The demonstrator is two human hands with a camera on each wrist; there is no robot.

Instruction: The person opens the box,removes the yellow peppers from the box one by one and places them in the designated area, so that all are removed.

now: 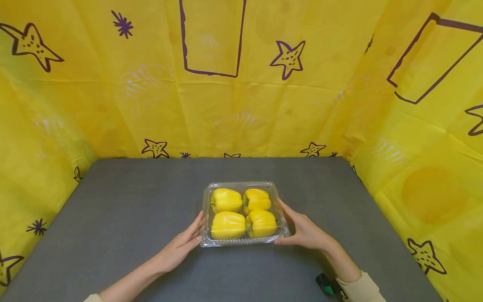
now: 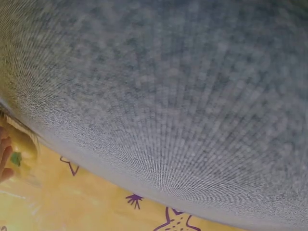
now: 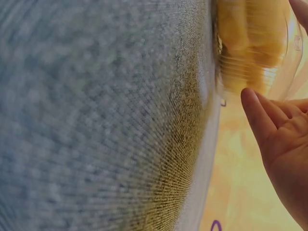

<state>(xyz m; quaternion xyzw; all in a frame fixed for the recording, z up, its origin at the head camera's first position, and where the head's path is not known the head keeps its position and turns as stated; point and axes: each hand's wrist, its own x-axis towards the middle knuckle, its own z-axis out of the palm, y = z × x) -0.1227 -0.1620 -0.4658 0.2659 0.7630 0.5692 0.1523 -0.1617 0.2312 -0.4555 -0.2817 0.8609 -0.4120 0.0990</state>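
Note:
A clear plastic clamshell box (image 1: 205, 209) with several yellow bell peppers (image 1: 228, 224) inside appears near the middle of the grey table, its lid closed. My left hand (image 1: 179, 247) touches its left side with nearly straight fingers, the thumb near the front corner. At the opposite side, my right hand (image 1: 307, 230) grips the right front corner, thumb at the front edge and fingers along the side. The right wrist view shows that hand (image 3: 288, 139) beside the blurred box (image 3: 252, 48). In the left wrist view only a few fingertips (image 2: 5, 156) and part of a pepper (image 2: 24, 147) show.
The grey tabletop (image 1: 124, 209) extends around the box. Yellow cloth (image 1: 241, 109) printed with stars and fish encloses the back and both sides. Near the right sleeve (image 1: 360, 289) is a dark and green object (image 1: 325, 284), partly hidden.

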